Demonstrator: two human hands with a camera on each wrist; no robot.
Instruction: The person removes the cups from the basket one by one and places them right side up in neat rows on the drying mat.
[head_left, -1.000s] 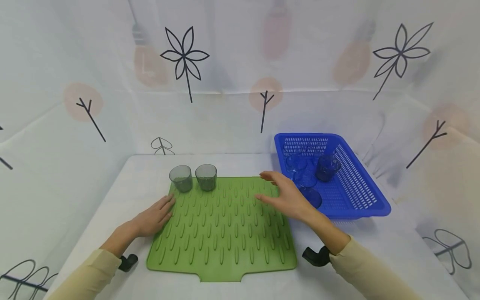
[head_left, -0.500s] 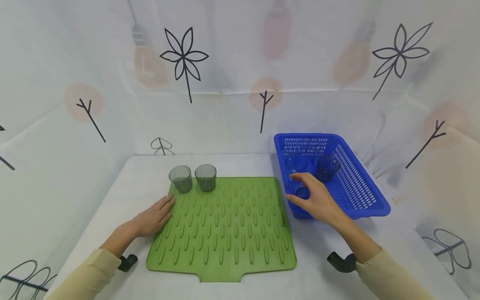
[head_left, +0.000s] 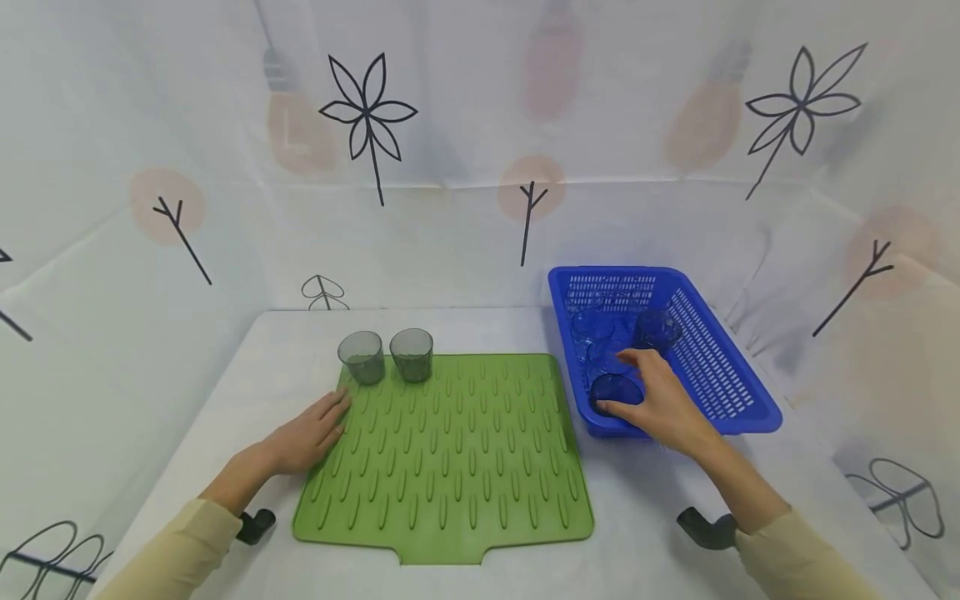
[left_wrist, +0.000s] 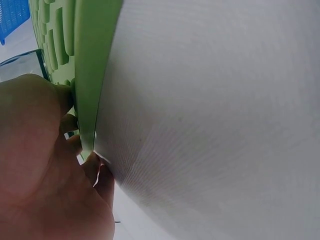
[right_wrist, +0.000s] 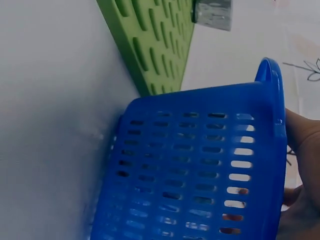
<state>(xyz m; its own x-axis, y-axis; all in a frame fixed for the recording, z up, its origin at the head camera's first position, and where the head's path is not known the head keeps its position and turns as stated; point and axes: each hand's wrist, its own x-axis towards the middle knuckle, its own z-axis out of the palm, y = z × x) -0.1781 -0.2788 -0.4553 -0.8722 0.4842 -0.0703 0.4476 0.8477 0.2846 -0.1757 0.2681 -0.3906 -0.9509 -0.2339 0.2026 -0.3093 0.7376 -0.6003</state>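
My left hand (head_left: 303, 435) lies at the left edge of the green drying mat (head_left: 442, 454), its fingertips touching the border. The left wrist view shows that hand (left_wrist: 37, 170) against the mat's side (left_wrist: 92, 75). My right hand (head_left: 663, 408) reaches over the near side of the blue basket (head_left: 738, 367), thumb and fingers spread in a curve about a dark glass (head_left: 613, 390). Grip contact on that glass is not visible. From the right wrist, the basket's slotted wall (right_wrist: 195, 145) hides most of the hand (right_wrist: 307, 165).
Two grey tumblers, a left one (head_left: 362, 358) and a right one (head_left: 412, 356), stand at the mat's far left. Another dark glass (head_left: 657, 327) and several clear glasses (head_left: 592, 327) are in the basket. A patterned cloth (head_left: 465, 242) hangs behind the white table (head_left: 300, 333).
My right hand has moved rightward from above the mat's right side into the basket, around the dark glass. My left hand and the two grey tumblers have stayed put.
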